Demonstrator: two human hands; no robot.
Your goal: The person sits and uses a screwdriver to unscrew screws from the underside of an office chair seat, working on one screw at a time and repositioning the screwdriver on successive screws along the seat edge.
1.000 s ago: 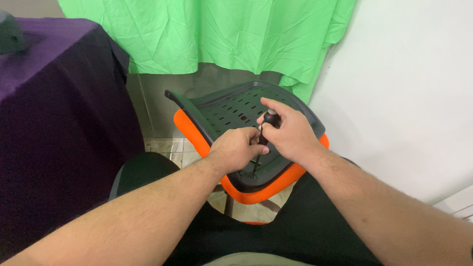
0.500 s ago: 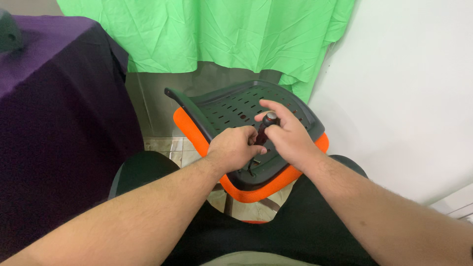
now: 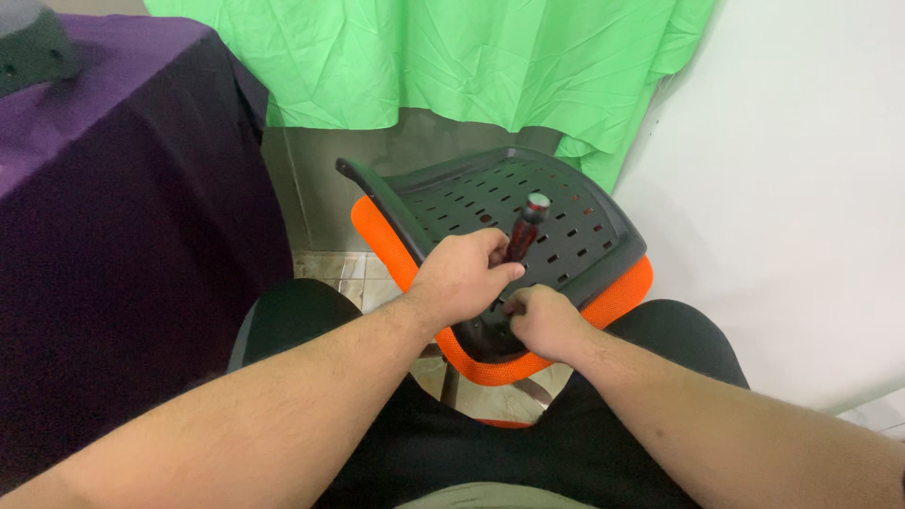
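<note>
R hand [image 3: 545, 322] off screwdriver [image 3: 521, 236], L hand [image 3: 462, 278] now gripping it

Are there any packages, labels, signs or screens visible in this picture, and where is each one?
None is in view: no package, label, sign or screen.
Nearest the hands: a screwdriver with dark red and black handle, gripped by the left hand, standing on the black perforated chair shell with its orange cushion; the right hand rests at its base.

Looks like a makeshift home studio corner: green backdrop cloth [image 3: 452, 57] hung up, purple-draped bench [image 3: 113, 188], tiled floor [image 3: 349, 273], plain white wall [image 3: 801, 188].
</note>
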